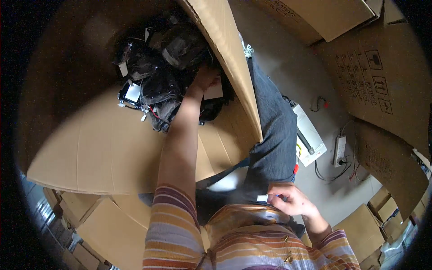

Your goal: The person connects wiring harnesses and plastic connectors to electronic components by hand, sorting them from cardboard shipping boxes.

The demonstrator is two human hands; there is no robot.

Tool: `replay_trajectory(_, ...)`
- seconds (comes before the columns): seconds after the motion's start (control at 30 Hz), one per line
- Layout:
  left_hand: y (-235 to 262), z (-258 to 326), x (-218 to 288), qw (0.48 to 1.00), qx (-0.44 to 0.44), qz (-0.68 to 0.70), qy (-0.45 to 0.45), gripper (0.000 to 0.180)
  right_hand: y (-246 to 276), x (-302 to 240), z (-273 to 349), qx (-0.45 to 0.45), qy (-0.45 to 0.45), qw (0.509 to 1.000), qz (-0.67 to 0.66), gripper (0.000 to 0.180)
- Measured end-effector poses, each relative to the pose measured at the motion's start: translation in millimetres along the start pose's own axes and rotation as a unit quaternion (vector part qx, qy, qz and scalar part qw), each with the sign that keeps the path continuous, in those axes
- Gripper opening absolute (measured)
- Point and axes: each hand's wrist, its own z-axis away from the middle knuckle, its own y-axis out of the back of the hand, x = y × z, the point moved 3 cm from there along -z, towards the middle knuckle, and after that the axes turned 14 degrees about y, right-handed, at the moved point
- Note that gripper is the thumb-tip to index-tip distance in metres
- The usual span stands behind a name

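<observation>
My left arm reaches down into a big open cardboard box (90, 153). Inside, my left hand (206, 80) is among black parts in clear plastic wrap (159, 85). Its fingers are in shadow and mostly hidden. A flat white rectangular piece (214, 91) lies right under that hand; whether I grip it is not clear. Close to my lap, my right hand (292, 200) pinches a small white wire connector (262, 198) between thumb and fingers. Another white square (132, 92) and loose wires with white plugs show on the black parts at the pile's left side.
On the floor to my right stands a white box-shaped device (310, 135) with a black handle. Beyond it lie a white power strip (340, 150) and dark cables. Large cardboard boxes (382, 103) rise at the right, and more cardboard (112, 225) lies at the lower left.
</observation>
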Motion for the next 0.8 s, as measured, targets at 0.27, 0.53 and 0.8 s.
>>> replay_trajectory(0.27,-13,117,-114,0.728,0.178,-0.287,-0.596,0.028,10,6,-10,0.024,-0.015,0.999,0.026,0.009)
replay_trajectory(0.53,-14,166,-228,0.767,0.09,-0.187,-0.607,0.015,-14,-11,-10,-0.011,0.03,0.998,0.052,0.01)
replay_trajectory(0.8,-16,165,-308,0.765,-0.037,-0.217,-0.605,0.044,-50,-23,-3,-0.063,0.054,0.994,0.077,0.011)
